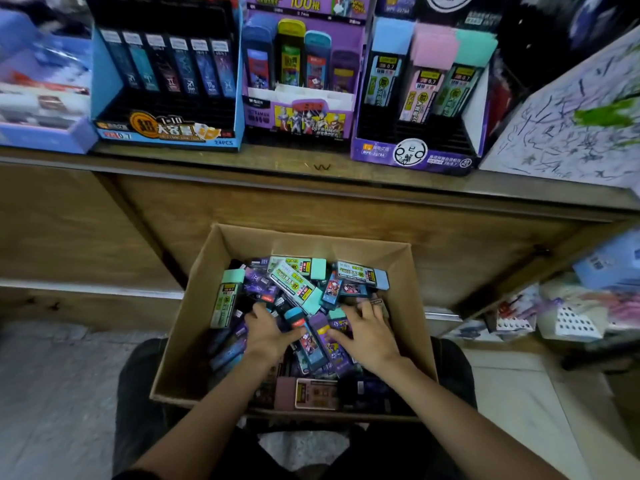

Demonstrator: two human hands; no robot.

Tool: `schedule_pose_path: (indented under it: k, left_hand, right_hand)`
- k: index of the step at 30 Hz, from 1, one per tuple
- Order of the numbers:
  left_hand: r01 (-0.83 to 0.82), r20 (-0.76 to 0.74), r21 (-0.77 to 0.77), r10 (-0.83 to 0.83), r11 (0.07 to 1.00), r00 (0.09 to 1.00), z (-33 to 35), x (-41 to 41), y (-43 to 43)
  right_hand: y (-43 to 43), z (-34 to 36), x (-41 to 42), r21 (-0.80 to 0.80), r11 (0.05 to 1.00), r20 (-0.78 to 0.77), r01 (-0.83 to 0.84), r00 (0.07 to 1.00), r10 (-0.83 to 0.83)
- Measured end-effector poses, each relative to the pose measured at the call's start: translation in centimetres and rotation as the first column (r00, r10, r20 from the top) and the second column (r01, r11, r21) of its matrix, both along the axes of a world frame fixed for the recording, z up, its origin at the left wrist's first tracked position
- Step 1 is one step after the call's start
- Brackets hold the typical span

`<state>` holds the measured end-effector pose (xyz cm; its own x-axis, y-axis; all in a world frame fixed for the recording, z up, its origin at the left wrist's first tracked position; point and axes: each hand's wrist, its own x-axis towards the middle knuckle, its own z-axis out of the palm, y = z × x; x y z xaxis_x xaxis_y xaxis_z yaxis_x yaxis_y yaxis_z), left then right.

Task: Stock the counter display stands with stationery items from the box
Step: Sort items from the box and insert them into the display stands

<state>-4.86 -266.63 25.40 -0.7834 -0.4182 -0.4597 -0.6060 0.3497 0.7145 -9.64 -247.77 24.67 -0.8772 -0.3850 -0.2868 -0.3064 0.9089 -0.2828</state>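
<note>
A cardboard box on my lap is full of several small lead-refill cases with mint, blue, purple and pink caps. My left hand rests on the pile at centre left, its thumb against a blue-capped case. My right hand lies spread on the pile at centre right, its thumb beside a purple-capped case. Neither hand lifts a case. On the counter above stand a blue display stand, a purple cartoon-hero display stand and a purple display stand, each partly filled with upright cases.
The wooden counter edge runs across above the box, with cabinet doors below it. A scribbled white sheet leans at the right of the counter. Packaged goods fill a low shelf at right. A pale blue tray sits at far left.
</note>
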Motion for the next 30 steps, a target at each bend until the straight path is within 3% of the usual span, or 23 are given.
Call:
schedule_pose_path:
  k: [5, 12, 17, 20, 26, 30]
  left_hand:
    - [0.013, -0.062, 0.022, -0.012, 1.0, 0.998, -0.7, 0.4, -0.6]
    - [-0.114, -0.051, 0.141, 0.122, 0.983, 0.991, -0.6, 0.1, -1.2]
    - [-0.291, 0.028, 0.314, 0.297, 0.904, 0.954, -0.1, -0.7, -1.4]
    - [-0.298, 0.029, 0.358, 0.308, 0.885, 0.951, 0.5, -0.2, -1.3]
    - [-0.37, 0.04, 0.421, 0.391, 0.828, 0.92, 0.7, 0.1, -2.3]
    - [-0.345, 0.013, 0.411, 0.373, 0.844, 0.928, 1.1, 0.9, -3.8]
  right_hand:
    - [-0.2, -0.2, 0.9, 0.04, 0.999, -0.065, 0.034, 0.997, -0.031]
    - [-0.5, 0.1, 1.9, -0.069, 0.992, 0.135, 0.104, 0.986, -0.094]
    - [-0.4, 0.5, 1.0, -0.281, 0.881, 0.358, 0.38, 0.893, -0.271]
    - [0.0, 0.7, 1.1, -0.35, 0.783, 0.48, 0.514, 0.816, -0.321]
    - [0.3, 1.6, 1.0, -0.415, 0.683, 0.595, 0.601, 0.748, -0.296]
    - [0.2, 1.8, 1.2, -0.417, 0.697, 0.6, 0.584, 0.753, -0.271]
